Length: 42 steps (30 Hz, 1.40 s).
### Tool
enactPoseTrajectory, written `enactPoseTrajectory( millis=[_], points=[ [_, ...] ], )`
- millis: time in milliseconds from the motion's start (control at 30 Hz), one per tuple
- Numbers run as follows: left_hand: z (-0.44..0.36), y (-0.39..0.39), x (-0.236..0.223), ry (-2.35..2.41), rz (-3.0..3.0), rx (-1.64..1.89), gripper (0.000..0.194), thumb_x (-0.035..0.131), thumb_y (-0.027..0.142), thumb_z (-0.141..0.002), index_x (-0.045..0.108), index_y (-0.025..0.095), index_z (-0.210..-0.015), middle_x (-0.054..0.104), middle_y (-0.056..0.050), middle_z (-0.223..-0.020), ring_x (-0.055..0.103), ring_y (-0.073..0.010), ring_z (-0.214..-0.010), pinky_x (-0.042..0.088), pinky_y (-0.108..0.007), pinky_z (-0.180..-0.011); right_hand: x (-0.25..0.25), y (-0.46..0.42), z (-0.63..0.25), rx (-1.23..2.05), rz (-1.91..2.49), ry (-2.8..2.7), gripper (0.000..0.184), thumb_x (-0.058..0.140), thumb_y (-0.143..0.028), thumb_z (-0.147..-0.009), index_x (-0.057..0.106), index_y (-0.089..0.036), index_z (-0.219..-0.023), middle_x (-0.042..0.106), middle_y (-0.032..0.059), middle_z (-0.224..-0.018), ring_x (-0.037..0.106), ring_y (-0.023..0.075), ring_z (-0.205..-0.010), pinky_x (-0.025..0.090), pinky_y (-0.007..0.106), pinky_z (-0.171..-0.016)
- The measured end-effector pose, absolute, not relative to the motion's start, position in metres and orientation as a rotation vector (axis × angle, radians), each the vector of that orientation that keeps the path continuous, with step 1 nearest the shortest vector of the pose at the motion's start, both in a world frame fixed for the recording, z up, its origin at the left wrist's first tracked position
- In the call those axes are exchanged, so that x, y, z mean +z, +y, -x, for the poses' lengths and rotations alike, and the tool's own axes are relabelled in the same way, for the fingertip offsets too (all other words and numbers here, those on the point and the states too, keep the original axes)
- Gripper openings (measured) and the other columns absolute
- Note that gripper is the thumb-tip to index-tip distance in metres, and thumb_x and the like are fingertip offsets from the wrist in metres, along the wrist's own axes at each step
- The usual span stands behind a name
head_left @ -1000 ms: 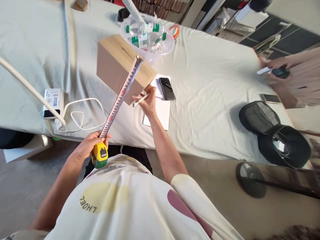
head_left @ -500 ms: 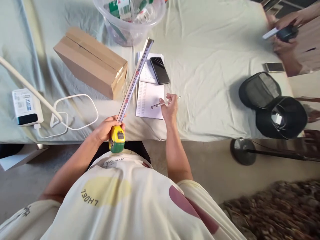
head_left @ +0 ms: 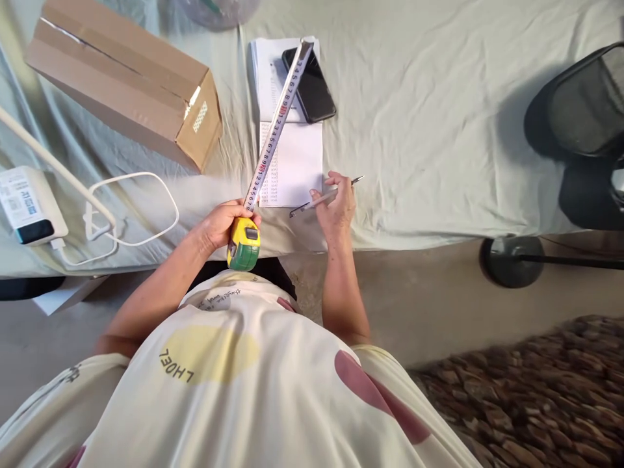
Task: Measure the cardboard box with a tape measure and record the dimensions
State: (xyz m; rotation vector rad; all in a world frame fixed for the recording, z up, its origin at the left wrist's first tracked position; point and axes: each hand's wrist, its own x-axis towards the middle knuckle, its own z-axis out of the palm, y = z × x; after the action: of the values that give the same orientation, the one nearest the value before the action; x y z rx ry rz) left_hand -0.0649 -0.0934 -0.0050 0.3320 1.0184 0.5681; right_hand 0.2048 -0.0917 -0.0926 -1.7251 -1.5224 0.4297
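My left hand (head_left: 225, 223) is closed around a yellow and green tape measure (head_left: 244, 246) at the table's near edge. Its blade (head_left: 277, 130) is pulled out and slants away to the upper right, passing over an open booklet (head_left: 297, 153) with printed columns. The blade's metal end lies above a black smartphone (head_left: 314, 88), which rests on the booklet's upper page. Between the fingers of my right hand (head_left: 336, 205) is a pen (head_left: 324, 197), held beside the booklet's lower right corner, its clip end pointing left.
A closed cardboard box (head_left: 124, 81) stands at the upper left. Left of me are a white power bank (head_left: 34, 205) and a looped white cable (head_left: 168, 195). A clear plastic tub (head_left: 221, 13) is cut off at the top. Dark mesh headgear (head_left: 575, 110) lies far right; a round black base (head_left: 511, 260) is below.
The view has tilted down and moved closer, so the tub is mostly out of frame and the other person is gone from view. The blade's end now lies over the phone; both grips are unchanged.
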Motion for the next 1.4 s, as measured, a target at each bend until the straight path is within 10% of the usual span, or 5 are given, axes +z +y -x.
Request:
enactPoseTrajectory(
  millis=[467,1400],
  points=[
    [0.081,-0.094,-0.012,0.949,-0.392,0.547,0.079,0.059,0.009,-0.068,0.051,0.002,-0.147,0.065,-0.002,-0.064,0.062,-0.0172,-0.057,0.052,-0.027,-0.058,-0.088,-0.117,-0.193,0.407,1.550,-1.767,0.012,0.062,-0.035,-0.091,0.055,-0.028,-0.099,0.073,0.0080,-0.124,0.065,0.0288,-0.124,0.049,0.054,-0.107],
    [0.082,-0.093,-0.027,0.899,-0.406,0.490,0.066,0.064,0.010,-0.065,0.059,0.008,-0.131,0.068,-0.003,-0.065,0.065,-0.0195,-0.058,0.053,-0.030,-0.060,-0.089,-0.144,-0.165,0.420,1.542,-1.765,0.006,0.057,-0.035,-0.093,0.057,-0.030,-0.090,0.080,0.0052,-0.104,0.070,0.0300,-0.119,0.049,0.058,-0.108]
  ],
)
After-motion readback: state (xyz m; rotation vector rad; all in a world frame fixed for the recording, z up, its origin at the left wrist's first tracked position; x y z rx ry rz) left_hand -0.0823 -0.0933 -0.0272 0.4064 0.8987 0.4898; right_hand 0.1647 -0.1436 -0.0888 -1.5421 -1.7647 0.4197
